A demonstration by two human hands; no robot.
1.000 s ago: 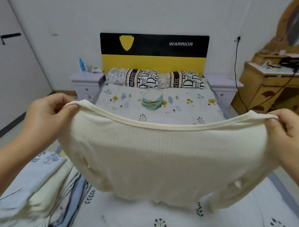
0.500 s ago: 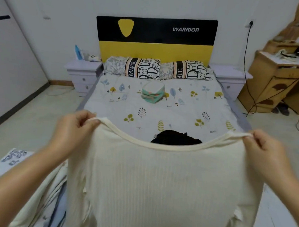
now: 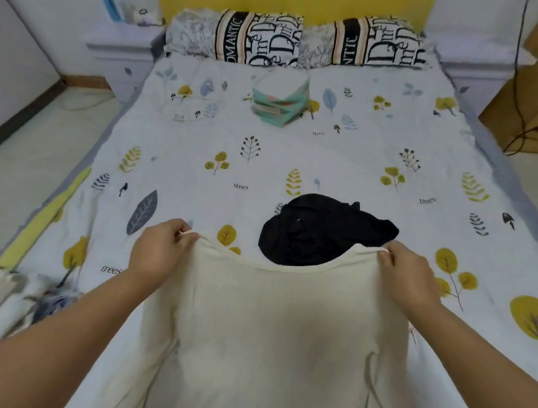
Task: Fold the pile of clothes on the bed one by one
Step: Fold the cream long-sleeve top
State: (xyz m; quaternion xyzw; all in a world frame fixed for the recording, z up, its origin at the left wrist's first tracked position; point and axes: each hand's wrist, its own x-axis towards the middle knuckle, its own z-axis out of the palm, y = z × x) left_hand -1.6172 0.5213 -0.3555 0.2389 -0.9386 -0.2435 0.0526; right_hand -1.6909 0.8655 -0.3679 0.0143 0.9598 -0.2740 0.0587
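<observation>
Both hands (image 3: 159, 248) have lowered the cream top (image 3: 274, 327) toward the bed (image 3: 202, 145).

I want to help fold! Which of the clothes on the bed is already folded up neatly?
The mint-green stack near the pillows is folded. The black garment lies crumpled, and the cream top is just being spread out by both hands.
</observation>
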